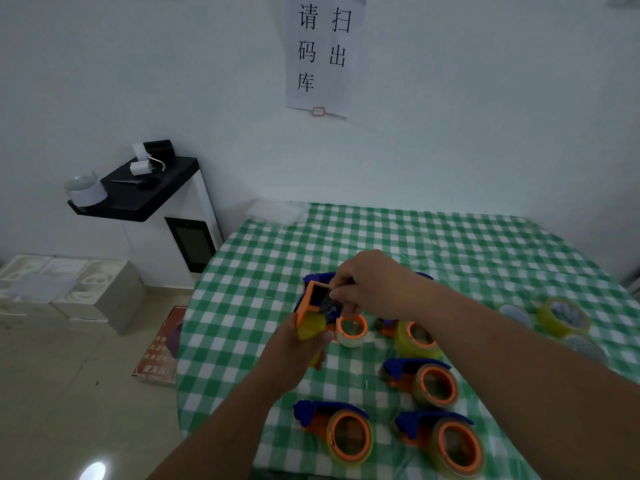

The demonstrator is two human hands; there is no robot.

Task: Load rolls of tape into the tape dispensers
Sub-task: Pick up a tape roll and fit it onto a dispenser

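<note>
My left hand (pixel 294 348) grips a blue and orange tape dispenser (pixel 313 299) with a yellowish tape roll in it, held above the table. My right hand (pixel 370 282) reaches over from the right and pinches at the dispenser's front end, where the tape comes out. Several loaded dispensers lie on the checked tablecloth: one at the front left (pixel 336 431), one at the front right (pixel 443 441), one in the middle (pixel 422 379) and one partly under my right forearm (pixel 415 336). A whitish roll on an orange core (pixel 351 330) sits just below my hands.
Loose tape rolls (pixel 562 318) lie at the table's right side. The round table with its green checked cloth (pixel 415 237) stands against a wall. To the left are a white cabinet with a black top (pixel 166 209), foam boxes (pixel 69 289) and a sign on the floor (pixel 159 348).
</note>
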